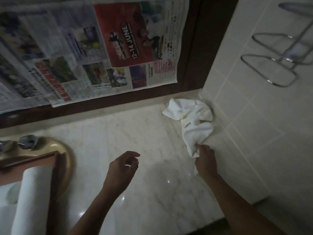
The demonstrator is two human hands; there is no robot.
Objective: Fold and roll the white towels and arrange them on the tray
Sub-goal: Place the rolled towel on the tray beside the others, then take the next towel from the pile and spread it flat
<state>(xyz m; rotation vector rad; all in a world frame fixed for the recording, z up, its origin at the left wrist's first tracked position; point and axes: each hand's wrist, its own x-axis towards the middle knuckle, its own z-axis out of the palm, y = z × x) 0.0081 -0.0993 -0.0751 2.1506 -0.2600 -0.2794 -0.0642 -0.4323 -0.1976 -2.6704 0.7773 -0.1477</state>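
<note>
Marble counter (pixel 118 133): towel (pixel 193 119) seemingly in right hand (pixel 205 160)

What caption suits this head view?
Right hand grips a crumpled white towel on the marble counter; left hand holds nothing.

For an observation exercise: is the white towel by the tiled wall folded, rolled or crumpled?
Crumpled: the towel lies bunched in uneven creases, its near end pinched by the right hand.
</note>
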